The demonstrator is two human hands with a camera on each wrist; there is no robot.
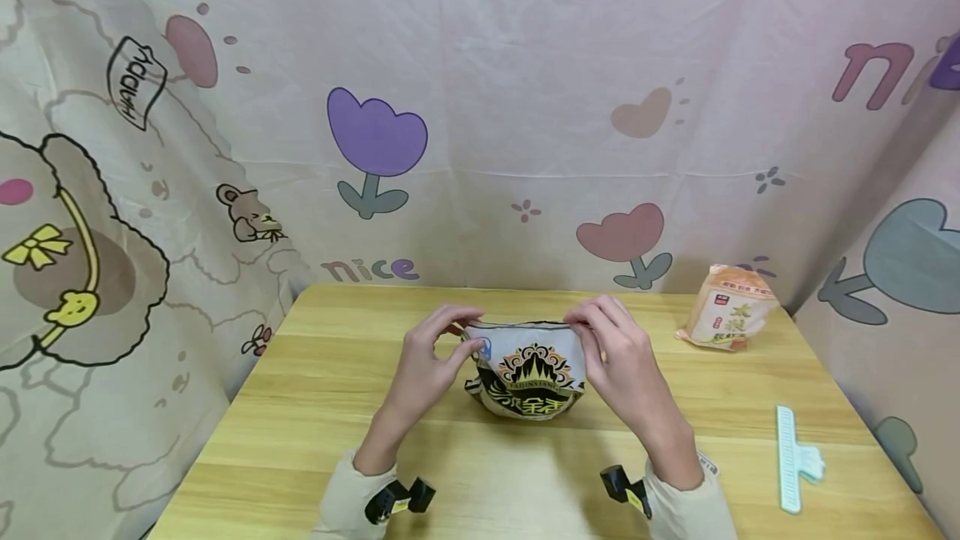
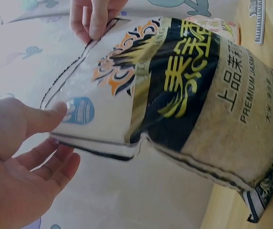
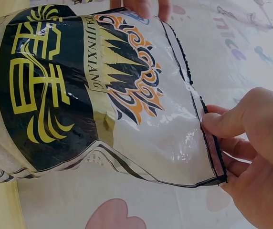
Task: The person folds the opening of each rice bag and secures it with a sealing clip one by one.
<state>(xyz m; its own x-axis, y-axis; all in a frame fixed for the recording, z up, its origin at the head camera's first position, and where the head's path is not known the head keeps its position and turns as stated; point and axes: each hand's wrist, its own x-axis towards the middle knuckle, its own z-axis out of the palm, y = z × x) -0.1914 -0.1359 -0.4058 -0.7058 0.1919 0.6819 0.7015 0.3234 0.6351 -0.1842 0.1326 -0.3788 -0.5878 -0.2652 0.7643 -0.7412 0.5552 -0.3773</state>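
White-and-black rice bag (image 1: 528, 377) upright on wooden table (image 1: 315, 423) — left hand (image 1: 424, 365) and right hand (image 1: 624, 361) each pinching near a top corner.

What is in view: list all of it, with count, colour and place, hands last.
Printed plastic rice bag: one, white, black and yellow, mid-table between the hands
Squarish printed plastic packet: one, orange and white, table's far right
Long-barred plastic clip: one, pale mint, table's near right
Wood-grain table: one, light yellow-brown, under everything
Cartoon-print fabric backdrop: count unclear, whitish, behind and beside the table
Boxy wrist devices: two, black, one per wrist
Fabric sleeves: two, pale beige, on the forearms
Left hand: one, bare, gripping the bag's top left
Right hand: one, bare, pinching its top right
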